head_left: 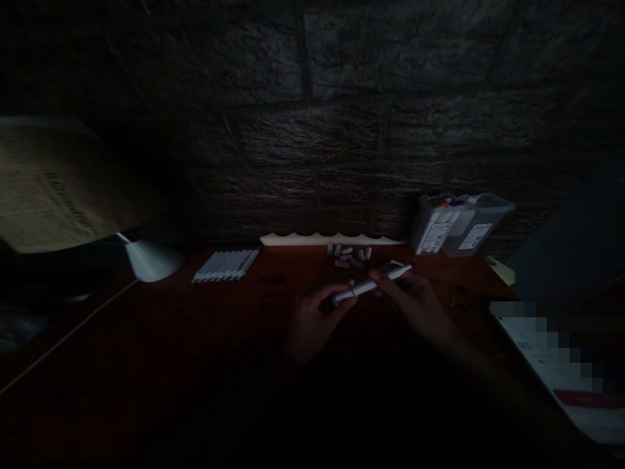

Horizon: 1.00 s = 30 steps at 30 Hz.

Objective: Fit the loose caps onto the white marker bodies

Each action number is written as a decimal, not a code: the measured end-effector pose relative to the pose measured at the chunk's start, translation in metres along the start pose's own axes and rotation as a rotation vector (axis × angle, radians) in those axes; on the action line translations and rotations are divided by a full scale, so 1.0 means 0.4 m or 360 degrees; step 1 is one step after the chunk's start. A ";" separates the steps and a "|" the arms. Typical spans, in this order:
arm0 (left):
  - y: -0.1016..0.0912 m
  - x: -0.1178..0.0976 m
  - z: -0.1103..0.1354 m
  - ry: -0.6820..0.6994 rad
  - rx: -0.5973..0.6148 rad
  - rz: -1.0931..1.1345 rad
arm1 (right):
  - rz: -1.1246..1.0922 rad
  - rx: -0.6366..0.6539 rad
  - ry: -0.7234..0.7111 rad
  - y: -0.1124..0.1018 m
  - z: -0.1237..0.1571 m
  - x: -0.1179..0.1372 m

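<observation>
Between my two hands is a white marker (364,287), tilted up toward the right. My left hand (315,316) is closed on its lower left end, where a darker tip or cap shows. My right hand (415,303) grips its upper right part, thumb on top. Just beyond my hands lie several loose marker caps (342,264), some with coloured ends. Another pale piece shows behind my right fingers, too dim to name. A row of white markers (227,265) lies side by side on the wooden table (195,352), to the left of my hands.
Two clear plastic boxes (432,231) stand at the back right, the left one holding colourful markers. A lamp with a white base (153,260) stands at the left, its cord (68,339) crossing the table. A stone wall (312,130) rises behind. White packaging (537,365) lies at the right.
</observation>
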<state>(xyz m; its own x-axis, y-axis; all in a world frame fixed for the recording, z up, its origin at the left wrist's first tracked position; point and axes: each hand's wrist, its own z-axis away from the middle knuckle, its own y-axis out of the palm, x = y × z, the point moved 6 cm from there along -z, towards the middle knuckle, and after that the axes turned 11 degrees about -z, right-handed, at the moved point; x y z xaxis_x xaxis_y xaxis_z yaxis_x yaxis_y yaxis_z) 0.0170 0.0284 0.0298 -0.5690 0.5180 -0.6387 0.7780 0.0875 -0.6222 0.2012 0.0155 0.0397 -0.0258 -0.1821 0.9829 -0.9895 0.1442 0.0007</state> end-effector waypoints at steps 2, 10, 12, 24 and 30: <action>0.002 -0.004 -0.001 0.0089 -0.0008 -0.0081 | 0.0035 0.0022 -0.0083 0.003 0.003 0.000; 0.051 -0.025 0.017 0.0256 0.0239 -0.0252 | 0.0458 0.0250 -0.0430 0.035 0.025 0.031; 0.057 -0.028 0.021 0.0281 0.0289 -0.0298 | 0.0445 0.0335 -0.0401 0.039 0.024 0.027; 0.007 -0.011 -0.007 0.0117 0.0175 -0.0272 | -0.0316 -0.0001 0.0111 0.021 0.020 -0.026; 0.022 -0.010 0.001 0.0069 0.0192 -0.0252 | -0.0114 -0.0209 0.0115 0.028 0.022 -0.063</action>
<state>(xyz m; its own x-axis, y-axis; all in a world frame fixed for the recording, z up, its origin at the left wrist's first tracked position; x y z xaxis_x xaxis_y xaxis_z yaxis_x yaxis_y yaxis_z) 0.0260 0.0270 0.0267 -0.6675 0.5422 -0.5103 0.6409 0.0695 -0.7645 0.1895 0.0131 0.0135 0.0591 -0.1269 0.9902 -0.9613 0.2603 0.0908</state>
